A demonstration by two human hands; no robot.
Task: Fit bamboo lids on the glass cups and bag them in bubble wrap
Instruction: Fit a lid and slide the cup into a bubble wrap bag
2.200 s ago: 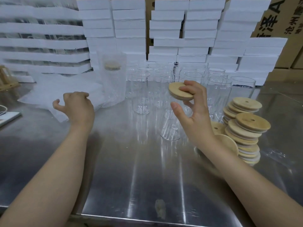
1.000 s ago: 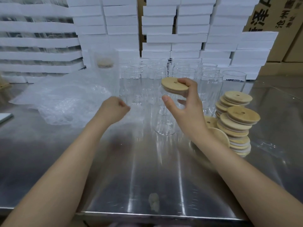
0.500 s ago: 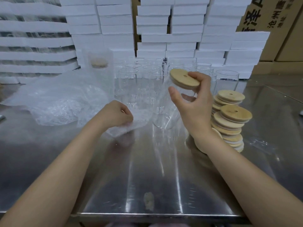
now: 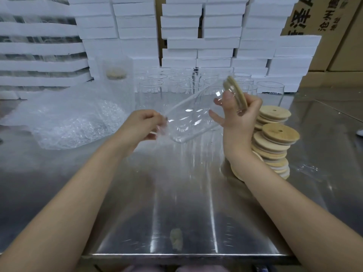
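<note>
tan bamboo lids, white foam boxes

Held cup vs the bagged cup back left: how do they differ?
Pose: the held cup is tilted in the air, lid end up-right, gripped by the right hand; the bagged cup stands upright on the table.
Cover: the held cup is bare glass; the bagged cup is sheathed in bubble wrap.
Shared: both carry a bamboo lid at the mouth.

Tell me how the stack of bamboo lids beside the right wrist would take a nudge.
The lid stack leans with discs staggered, so a nudge probably topples it. The lids look stiff and light, likely sliding across the shiny steel table.
</note>
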